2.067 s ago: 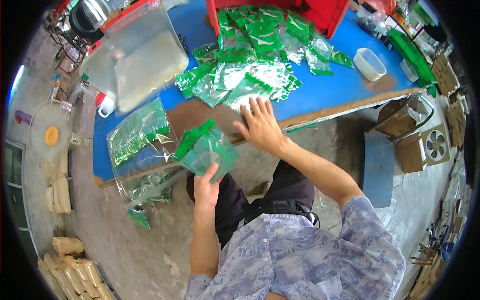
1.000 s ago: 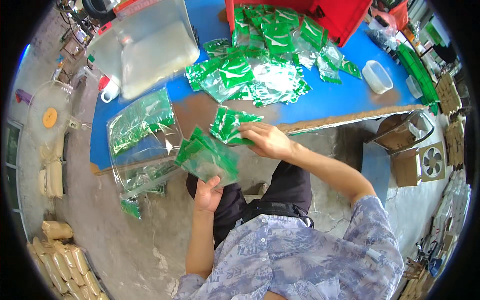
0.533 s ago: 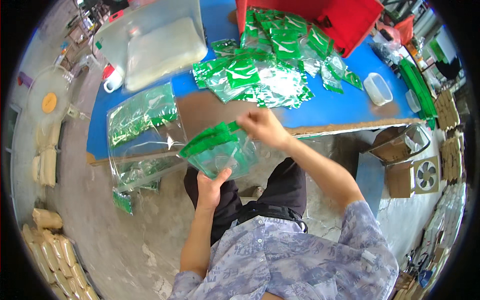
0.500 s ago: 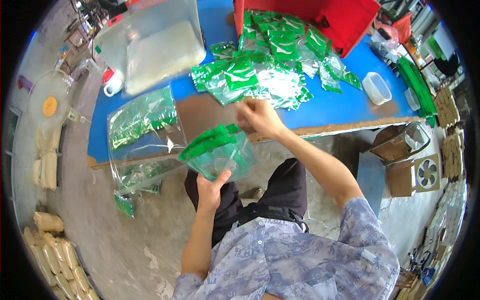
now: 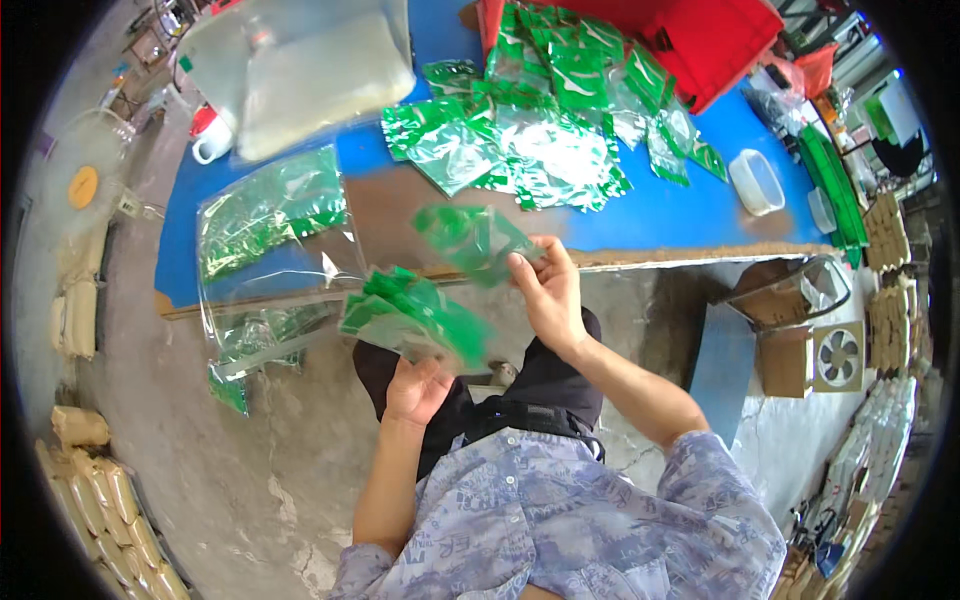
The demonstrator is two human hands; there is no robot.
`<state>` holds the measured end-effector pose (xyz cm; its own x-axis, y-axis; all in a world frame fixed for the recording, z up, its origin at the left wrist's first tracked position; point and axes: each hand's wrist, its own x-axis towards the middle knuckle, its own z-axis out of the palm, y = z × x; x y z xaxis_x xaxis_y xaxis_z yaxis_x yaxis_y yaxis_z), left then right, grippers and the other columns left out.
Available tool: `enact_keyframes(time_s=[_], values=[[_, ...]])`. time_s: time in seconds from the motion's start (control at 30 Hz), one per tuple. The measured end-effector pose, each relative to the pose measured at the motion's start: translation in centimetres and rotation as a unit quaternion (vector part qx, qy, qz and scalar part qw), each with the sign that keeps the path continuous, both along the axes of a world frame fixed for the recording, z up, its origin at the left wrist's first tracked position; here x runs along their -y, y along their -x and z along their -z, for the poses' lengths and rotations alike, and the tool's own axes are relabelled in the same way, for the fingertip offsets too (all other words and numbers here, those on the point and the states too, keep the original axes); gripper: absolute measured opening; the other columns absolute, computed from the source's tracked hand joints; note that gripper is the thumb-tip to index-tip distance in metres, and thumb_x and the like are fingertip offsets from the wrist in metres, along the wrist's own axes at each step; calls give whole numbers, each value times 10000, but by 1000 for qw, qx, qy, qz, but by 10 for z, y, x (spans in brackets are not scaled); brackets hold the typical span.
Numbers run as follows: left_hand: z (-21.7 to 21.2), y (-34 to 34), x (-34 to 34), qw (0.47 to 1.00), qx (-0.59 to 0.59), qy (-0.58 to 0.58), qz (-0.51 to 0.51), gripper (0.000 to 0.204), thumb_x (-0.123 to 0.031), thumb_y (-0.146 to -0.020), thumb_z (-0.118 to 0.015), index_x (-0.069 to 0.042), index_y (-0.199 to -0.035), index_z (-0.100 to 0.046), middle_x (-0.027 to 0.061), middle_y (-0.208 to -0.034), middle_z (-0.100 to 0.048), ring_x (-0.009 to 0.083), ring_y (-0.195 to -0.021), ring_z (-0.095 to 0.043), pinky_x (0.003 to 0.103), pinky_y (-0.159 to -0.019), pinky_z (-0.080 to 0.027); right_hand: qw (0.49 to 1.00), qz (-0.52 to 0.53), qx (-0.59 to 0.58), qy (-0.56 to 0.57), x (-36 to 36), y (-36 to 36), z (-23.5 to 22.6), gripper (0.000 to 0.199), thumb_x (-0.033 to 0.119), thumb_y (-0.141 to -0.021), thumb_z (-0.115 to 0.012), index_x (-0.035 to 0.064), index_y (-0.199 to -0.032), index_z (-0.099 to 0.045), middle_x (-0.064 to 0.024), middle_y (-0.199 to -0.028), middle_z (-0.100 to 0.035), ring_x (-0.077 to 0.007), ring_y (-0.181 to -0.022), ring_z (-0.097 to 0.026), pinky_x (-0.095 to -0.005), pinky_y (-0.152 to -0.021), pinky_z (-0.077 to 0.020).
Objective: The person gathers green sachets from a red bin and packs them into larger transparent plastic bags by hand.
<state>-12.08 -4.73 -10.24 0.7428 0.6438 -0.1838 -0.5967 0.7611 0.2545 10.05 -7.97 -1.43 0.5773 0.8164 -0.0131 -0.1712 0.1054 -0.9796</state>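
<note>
My left hand (image 5: 418, 388) grips a fanned stack of green and clear plastic packets (image 5: 405, 315) by its lower edge, above my lap. To the right and higher, my right hand (image 5: 552, 300) pinches a single green and clear packet (image 5: 470, 240) between thumb and fingers. That packet is tilted and a little blurred, just over the table's near edge. Beyond the hands lies a heap of similar packets (image 5: 560, 140) on the blue table (image 5: 680, 220). Left of the stack, a large clear bag (image 5: 275, 220) with green packets in it hangs partly over the edge.
Behind the heap lies a red bin (image 5: 710, 45) on its side. A translucent tub (image 5: 330, 75) stands at the back left, beside a red and white mug (image 5: 210, 135). At right are a small clear container (image 5: 757, 182) and a box fan (image 5: 838, 357) below.
My right hand has come back toward me from the heap's near edge and now holds one packet. The left hand's stack has dropped slightly and spread. The view has shifted a little.
</note>
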Motion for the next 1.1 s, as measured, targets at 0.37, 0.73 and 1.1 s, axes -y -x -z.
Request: enact_keyframes(time_s=[0.37, 0.73, 1.1], values=[[-55, -29, -13, 960, -206, -186, -29, 545, -30, -808, -784, -5, -1295, -541, 67, -1199, -645, 197, -1104, -627, 365, -988, -490, 969, -206, 90, 98, -7, -33, -24, 136, 49, -940, -669, -3, -1059, -629, 25, -896, -640, -50, -837, -582, -240, -721, -484], [-50, -22, -20, 982, -154, -71, -81, 467, 2, -890, -663, -28, -1333, -518, 73, -1234, -632, 212, -1128, -625, 385, -984, -513, 678, -104, 726, 35, -106, -82, 13, 544, 441, -979, -514, 44, -1350, -523, -214, -1435, -465, -430, -1370, -363, -594, -1121, -279], [-39, -18, -24, 983, -166, -47, -61, 543, -17, -905, -623, -58, -1414, -438, 120, -1385, -548, 311, -1282, -543, 472, -1079, -469, 715, -24, 698, 22, -185, -82, -7, 776, 511, -870, -680, 54, -1443, -424, -212, -1459, -462, -381, -1387, -392, -519, -1134, -318]])
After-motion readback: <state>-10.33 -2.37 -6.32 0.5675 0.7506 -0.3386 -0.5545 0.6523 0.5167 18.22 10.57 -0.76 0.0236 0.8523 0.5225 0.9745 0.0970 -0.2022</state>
